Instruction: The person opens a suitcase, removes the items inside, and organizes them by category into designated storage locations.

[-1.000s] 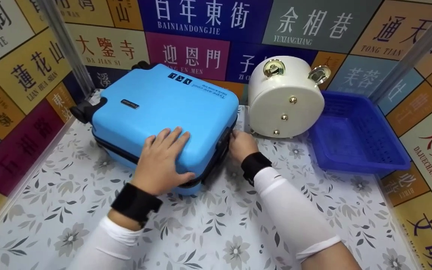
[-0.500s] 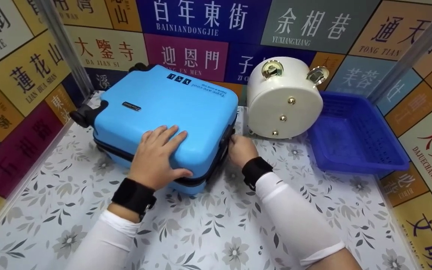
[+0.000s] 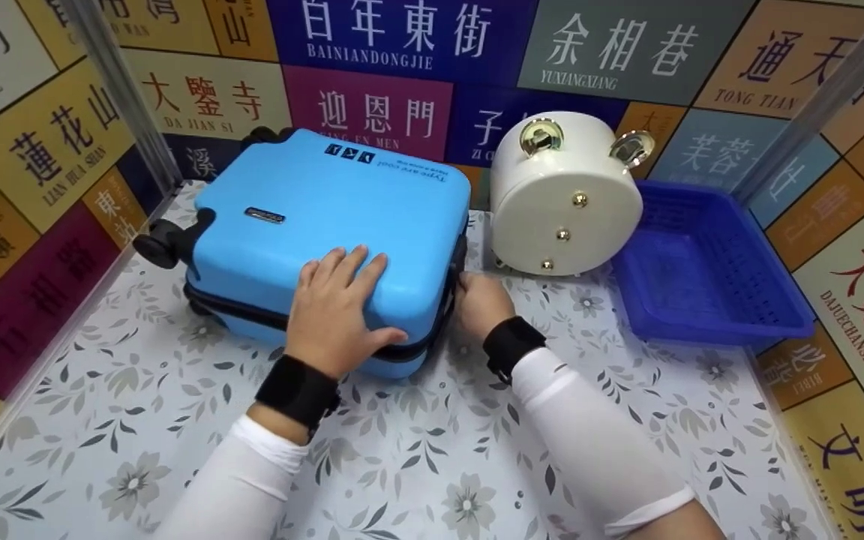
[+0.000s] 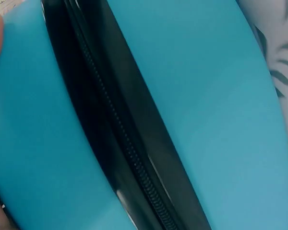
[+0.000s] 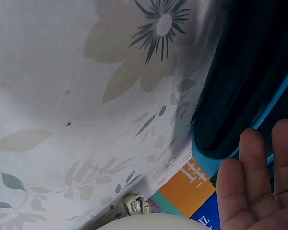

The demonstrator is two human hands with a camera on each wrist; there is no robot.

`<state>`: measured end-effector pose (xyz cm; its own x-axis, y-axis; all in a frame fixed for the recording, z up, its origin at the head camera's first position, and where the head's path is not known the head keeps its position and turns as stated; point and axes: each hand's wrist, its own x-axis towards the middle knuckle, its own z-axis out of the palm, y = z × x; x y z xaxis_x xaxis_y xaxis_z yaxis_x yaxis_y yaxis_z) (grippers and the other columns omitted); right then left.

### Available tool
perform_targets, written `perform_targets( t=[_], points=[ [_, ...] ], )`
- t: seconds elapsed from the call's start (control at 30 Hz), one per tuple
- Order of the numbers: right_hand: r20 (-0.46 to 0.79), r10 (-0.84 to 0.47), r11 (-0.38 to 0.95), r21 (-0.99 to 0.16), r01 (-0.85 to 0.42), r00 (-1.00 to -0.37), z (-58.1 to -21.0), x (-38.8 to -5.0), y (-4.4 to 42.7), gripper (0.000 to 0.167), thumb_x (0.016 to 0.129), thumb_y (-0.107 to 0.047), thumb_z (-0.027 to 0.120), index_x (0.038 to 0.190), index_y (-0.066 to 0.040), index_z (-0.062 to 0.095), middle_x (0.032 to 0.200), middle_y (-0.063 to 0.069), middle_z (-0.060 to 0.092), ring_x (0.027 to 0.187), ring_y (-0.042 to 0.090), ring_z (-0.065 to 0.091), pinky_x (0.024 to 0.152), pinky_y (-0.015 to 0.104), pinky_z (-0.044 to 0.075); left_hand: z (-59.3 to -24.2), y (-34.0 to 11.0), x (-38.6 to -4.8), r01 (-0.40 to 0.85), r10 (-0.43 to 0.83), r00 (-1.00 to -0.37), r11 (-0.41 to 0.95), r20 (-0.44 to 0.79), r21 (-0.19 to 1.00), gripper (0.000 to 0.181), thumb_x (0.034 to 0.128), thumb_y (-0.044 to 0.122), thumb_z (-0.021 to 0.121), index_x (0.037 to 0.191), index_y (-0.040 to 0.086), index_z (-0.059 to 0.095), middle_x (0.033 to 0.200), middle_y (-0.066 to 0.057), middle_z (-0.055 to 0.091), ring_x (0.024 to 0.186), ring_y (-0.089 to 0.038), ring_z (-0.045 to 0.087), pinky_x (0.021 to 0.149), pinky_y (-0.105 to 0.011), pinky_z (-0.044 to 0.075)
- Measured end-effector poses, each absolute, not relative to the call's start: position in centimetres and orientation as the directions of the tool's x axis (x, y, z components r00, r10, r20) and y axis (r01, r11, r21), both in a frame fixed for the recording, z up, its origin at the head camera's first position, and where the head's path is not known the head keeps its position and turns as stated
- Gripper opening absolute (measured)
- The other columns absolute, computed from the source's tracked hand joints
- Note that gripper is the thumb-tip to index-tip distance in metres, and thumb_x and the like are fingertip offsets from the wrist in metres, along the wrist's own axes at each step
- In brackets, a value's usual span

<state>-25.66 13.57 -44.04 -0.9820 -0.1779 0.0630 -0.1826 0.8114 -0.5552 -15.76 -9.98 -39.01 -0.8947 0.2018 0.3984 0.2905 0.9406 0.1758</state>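
A light blue hard-shell suitcase [image 3: 342, 225] lies flat in the head view, with black wheels [image 3: 156, 251] at its left end and a black zipper band round its side. On its top near the front corner rests my left hand [image 3: 338, 311], fingers spread, thumb over the front edge. The left wrist view shows the zipper [image 4: 117, 115] close up, its teeth meshed in the visible stretch. My right hand [image 3: 483, 304] touches the suitcase's dark right side. Several of its fingers [image 5: 254, 167] show there, bent a little; the thumb, and anything pinched, is hidden.
Right of the suitcase stands a round cream case [image 3: 563, 195] with gold studs and two gold ear-like knobs. Beyond it lies a blue plastic basket [image 3: 709, 330]. A floral cloth [image 3: 469, 480] covers the surface, and sign-patterned panels [image 3: 372, 105] enclose the back and sides.
The suitcase has turned slightly, its wheeled left end nearer and its front corner to the right. My left hand has shifted right with it. The right hand stays at the suitcase's side.
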Motion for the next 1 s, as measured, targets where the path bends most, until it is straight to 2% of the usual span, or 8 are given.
perform_targets(
  t=[0.13,0.27,0.37,0.53,0.63,0.8,1.0],
  points=[
    [0.049,-0.179,0.815,-0.552,-0.177,-0.983,-44.0,-25.7,13.8,0.031,0.111,-0.021,0.048,0.116,-0.004,0.073,0.113,0.019,0.076,0.108,0.04,0.072,0.096,0.052,0.056,-39.0,-9.1,-15.8,0.264,0.178,-0.906,0.947,0.384,0.183,0.11,0.0741,0.076,0.079,0.162,0.021,0.043,0.167,-0.011,0.044,0.154,-0.038,0.038,0.124,-0.06,0.03],
    [0.031,-0.181,0.808,-0.565,-0.167,-0.983,-44.0,-25.7,13.9,0.032,0.112,-0.023,0.046,0.115,-0.006,0.072,0.11,0.018,0.076,0.107,0.04,0.072,0.096,0.052,0.057,-38.5,-10.3,-16.1,0.276,0.193,-0.915,0.94,0.354,0.2,0.11,0.075,0.076,0.079,0.163,0.022,0.041,0.169,-0.011,0.04,0.155,-0.038,0.035,0.126,-0.062,0.026],
    [0.033,-0.185,0.807,-0.565,-0.171,-0.982,-44.0,-25.7,14.1,0.032,0.112,-0.023,0.045,0.115,-0.006,0.072,0.106,0.017,0.076,0.106,0.04,0.072,0.095,0.053,0.057,-37.9,-13.0,-16.9,0.246,0.174,-0.937,0.944,0.303,0.219,0.115,0.0725,0.078,0.079,0.165,0.023,0.038,0.171,-0.013,0.034,0.158,-0.04,0.029,0.128,-0.065,0.02],
    [0.029,-0.18,0.818,-0.551,-0.166,-0.983,-44.0,-25.8,14.2,0.033,0.112,-0.023,0.046,0.119,-0.006,0.072,0.105,0.016,0.077,0.102,0.039,0.073,0.093,0.052,0.058,-37.2,-19.0,-18.0,0.131,0.07,-0.971,0.956,0.228,0.263,0.129,0.0658,0.084,0.079,0.168,0.023,0.029,0.175,-0.018,0.022,0.16,-0.047,0.016,0.127,-0.071,0.008],
    [0.024,-0.169,0.814,-0.56,-0.153,-0.985,-44.1,-25.8,14.2,0.032,0.112,-0.023,0.046,0.12,-0.006,0.072,0.103,0.015,0.076,0.099,0.037,0.073,0.091,0.051,0.058,-36.9,-22.0,-18.3,0.082,0.021,-0.979,0.95,0.201,0.302,0.134,0.0644,0.087,0.078,0.17,0.024,0.023,0.175,-0.021,0.017,0.16,-0.052,0.01,0.125,-0.075,0.005],
    [0.057,-0.172,0.823,-0.541,-0.175,-0.983,-44.1,-25.7,14.1,0.03,0.111,-0.022,0.048,0.109,-0.006,0.073,0.096,0.014,0.075,0.094,0.036,0.073,0.087,0.05,0.058,-36.7,-24.7,-18.3,0.012,-0.055,-0.985,0.924,0.163,0.383,0.138,0.062,0.087,0.08,0.17,0.027,0.02,0.173,-0.03,0.011,0.155,-0.063,0.012,0.119,-0.082,0.013],
    [0.087,-0.174,0.824,-0.532,-0.194,-0.981,-44.1,-25.7,14.1,0.029,0.11,-0.021,0.05,0.105,-0.006,0.074,0.095,0.014,0.076,0.097,0.037,0.074,0.088,0.051,0.058,-36.8,-25.1,-18.2,-0.03,-0.108,-0.978,0.921,0.178,0.389,0.138,0.0581,0.093,0.076,0.17,0.031,0.023,0.164,-0.042,0.023,0.148,-0.064,0.026,0.117,-0.079,0.022]
  ],
)
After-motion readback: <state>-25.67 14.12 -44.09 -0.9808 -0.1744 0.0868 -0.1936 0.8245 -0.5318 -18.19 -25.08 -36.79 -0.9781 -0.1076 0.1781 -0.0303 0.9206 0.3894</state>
